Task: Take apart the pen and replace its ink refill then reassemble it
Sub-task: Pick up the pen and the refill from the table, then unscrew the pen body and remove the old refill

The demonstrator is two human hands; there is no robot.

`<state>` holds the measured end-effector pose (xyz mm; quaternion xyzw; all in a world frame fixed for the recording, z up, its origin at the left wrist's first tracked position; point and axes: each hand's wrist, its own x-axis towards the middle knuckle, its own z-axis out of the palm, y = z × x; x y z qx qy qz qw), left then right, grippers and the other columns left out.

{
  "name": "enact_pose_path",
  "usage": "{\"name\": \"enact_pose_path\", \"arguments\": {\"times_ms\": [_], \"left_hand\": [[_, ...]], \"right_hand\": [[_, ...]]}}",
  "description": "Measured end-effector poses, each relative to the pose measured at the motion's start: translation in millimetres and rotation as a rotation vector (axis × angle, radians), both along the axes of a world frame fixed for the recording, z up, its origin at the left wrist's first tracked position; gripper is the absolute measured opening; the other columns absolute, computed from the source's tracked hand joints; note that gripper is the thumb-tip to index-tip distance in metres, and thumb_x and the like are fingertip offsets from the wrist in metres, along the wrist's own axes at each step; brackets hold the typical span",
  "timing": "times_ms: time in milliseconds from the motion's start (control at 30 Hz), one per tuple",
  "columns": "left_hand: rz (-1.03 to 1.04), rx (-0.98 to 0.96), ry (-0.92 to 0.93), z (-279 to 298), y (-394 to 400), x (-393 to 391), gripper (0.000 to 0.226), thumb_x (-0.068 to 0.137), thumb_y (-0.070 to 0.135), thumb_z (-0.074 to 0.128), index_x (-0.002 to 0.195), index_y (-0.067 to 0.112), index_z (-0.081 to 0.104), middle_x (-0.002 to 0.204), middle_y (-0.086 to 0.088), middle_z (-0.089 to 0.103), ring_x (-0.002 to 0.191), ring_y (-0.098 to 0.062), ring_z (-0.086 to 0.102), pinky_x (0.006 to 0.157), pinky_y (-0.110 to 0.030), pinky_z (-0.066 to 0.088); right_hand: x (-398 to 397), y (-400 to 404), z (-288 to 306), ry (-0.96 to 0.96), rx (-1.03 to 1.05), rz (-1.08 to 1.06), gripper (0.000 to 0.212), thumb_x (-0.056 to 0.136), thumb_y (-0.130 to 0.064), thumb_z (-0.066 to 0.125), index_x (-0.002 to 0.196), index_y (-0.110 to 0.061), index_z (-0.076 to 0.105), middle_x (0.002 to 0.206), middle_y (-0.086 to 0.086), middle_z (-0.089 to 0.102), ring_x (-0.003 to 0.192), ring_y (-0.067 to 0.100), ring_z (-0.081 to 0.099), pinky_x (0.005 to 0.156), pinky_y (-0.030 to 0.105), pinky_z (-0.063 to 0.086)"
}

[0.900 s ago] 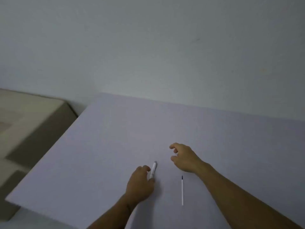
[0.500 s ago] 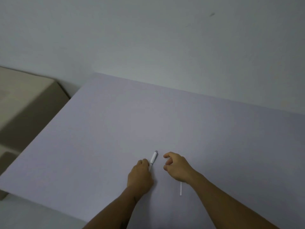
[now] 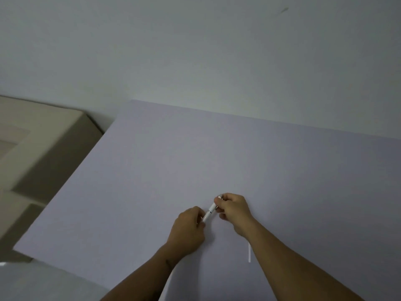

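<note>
1. Both hands have closed on the pen (image 3: 211, 210) since half a second ago, when only the left touched it.
2. Right hand (image 3: 233, 210) pinches the upper end; left hand (image 3: 188, 229) grips the lower end, so pulling it apart looks about to begin.
3. Beside the right forearm, the spare refill (image 3: 249, 254) lies on the table (image 3: 152, 159), partly hidden.

A plain indoor room, probably in a home. A bare pale wall (image 3: 195, 51) rises behind a wide lavender-grey bench (image 3: 173, 159). To the left, lower down, sits something beige and padded (image 3: 39, 135), perhaps a mattress or sofa, though blur hides which. The light is dim.
</note>
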<state>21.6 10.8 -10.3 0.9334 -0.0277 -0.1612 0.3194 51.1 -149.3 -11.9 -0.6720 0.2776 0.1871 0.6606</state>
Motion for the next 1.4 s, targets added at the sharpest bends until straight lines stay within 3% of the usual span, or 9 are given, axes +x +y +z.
{"name": "enact_pose_path", "arguments": {"times_ms": [233, 333, 467, 533, 633, 800, 1133, 1267, 1400], "left_hand": [[0.008, 0.078, 0.084, 8.7, 10.4, 26.2, 0.020, 0.091, 0.011, 0.051, 0.105, 0.015, 0.064, 0.093, -0.001, 0.062, 0.073, -0.016, 0.055, 0.062, -0.024, 0.043], [0.008, 0.148, 0.164, 7.9, 17.1, 24.2, 0.023, 0.089, 0.011, 0.051, 0.108, 0.015, 0.064, 0.094, -0.001, 0.058, 0.078, -0.020, 0.056, 0.067, -0.028, 0.046], [0.096, 0.091, 0.203, -0.1, 30.8, 14.7, 0.018, 0.089, 0.014, 0.053, 0.103, 0.017, 0.064, 0.095, 0.002, 0.059, 0.081, -0.018, 0.059, 0.071, -0.027, 0.048], [0.121, 0.050, 0.210, -1.8, 34.6, 13.6, 0.013, 0.089, 0.013, 0.054, 0.097, 0.021, 0.062, 0.090, 0.004, 0.060, 0.077, -0.015, 0.058, 0.070, -0.026, 0.048], [0.124, 0.003, 0.229, -1.6, 39.3, 13.4, 0.012, 0.090, 0.014, 0.056, 0.096, 0.021, 0.062, 0.087, 0.005, 0.060, 0.076, -0.013, 0.058, 0.071, -0.027, 0.051], [0.159, -0.054, 0.256, -0.2, 44.8, 7.4, 0.009, 0.089, 0.015, 0.060, 0.094, 0.021, 0.063, 0.083, 0.005, 0.062, 0.072, -0.012, 0.058, 0.073, -0.028, 0.053], [0.161, -0.143, 0.256, 10.8, 26.8, -9.0, 0.009, 0.087, 0.013, 0.059, 0.085, 0.022, 0.060, 0.076, 0.004, 0.060, 0.065, -0.010, 0.054, 0.060, -0.020, 0.045], [0.171, -0.180, 0.190, 16.9, 3.9, -19.7, 0.012, 0.082, 0.010, 0.063, 0.080, 0.022, 0.059, 0.069, 0.006, 0.055, 0.061, -0.010, 0.050, 0.057, -0.021, 0.043], [0.172, -0.218, 0.117, 21.3, -14.8, -28.0, 0.011, 0.079, 0.008, 0.067, 0.082, 0.017, 0.062, 0.067, 0.005, 0.056, 0.057, -0.010, 0.049, 0.055, -0.021, 0.042]], "right_hand": [[23.0, 20.5, -8.2, 0.059, 0.091, -0.135, 0.014, 0.092, -0.005, 0.062, 0.082, -0.003, 0.072, 0.073, 0.013, 0.064, 0.064, 0.022, 0.058, 0.077, 0.039, 0.060], [29.5, 18.4, -14.5, 0.067, -0.019, -0.227, 0.028, 0.088, -0.003, 0.059, 0.063, -0.007, 0.069, 0.063, 0.011, 0.064, 0.053, 0.019, 0.053, 0.064, 0.035, 0.054], [37.1, 2.8, -12.3, 0.065, -0.347, 0.062, 0.030, 0.079, -0.004, 0.059, 0.051, -0.012, 0.066, 0.051, 0.001, 0.064, 0.055, 0.021, 0.061, 0.061, 0.033, 0.056], [38.0, 2.2, -10.3, 0.068, -0.506, 0.197, 0.014, 0.074, -0.006, 0.059, 0.068, -0.012, 0.069, 0.069, 0.001, 0.069, 0.069, 0.022, 0.064, 0.064, 0.032, 0.052], [33.8, 4.8, -11.7, 0.057, -0.621, 0.254, 0.018, 0.077, -0.009, 0.060, 0.094, -0.013, 0.062, 0.094, 0.001, 0.063, 0.082, 0.022, 0.060, 0.061, 0.026, 0.041], [26.8, 5.1, -15.9, 0.002, -0.707, 0.256, 0.014, 0.077, -0.009, 0.058, 0.089, -0.014, 0.055, 0.097, 0.006, 0.063, 0.077, 0.025, 0.057, 0.059, 0.028, 0.038], [-3.6, -16.8, 6.1, -0.011, -0.606, 0.231, 0.023, 0.085, -0.011, 0.054, 0.097, -0.016, 0.071, 0.093, -0.001, 0.066, 0.087, 0.022, 0.064, 0.071, 0.029, 0.050], [-33.2, -15.9, 19.2, 0.068, -0.189, 0.143, 0.015, 0.087, -0.010, 0.063, 0.095, -0.004, 0.075, 0.075, 0.006, 0.066, 0.064, 0.018, 0.061, 0.059, 0.027, 0.049], [-51.1, -13.8, 28.7, 0.096, 0.038, 0.044, 0.016, 0.091, -0.014, 0.065, 0.096, -0.001, 0.072, 0.076, 0.009, 0.063, 0.063, 0.017, 0.055, 0.060, 0.027, 0.048]]}}
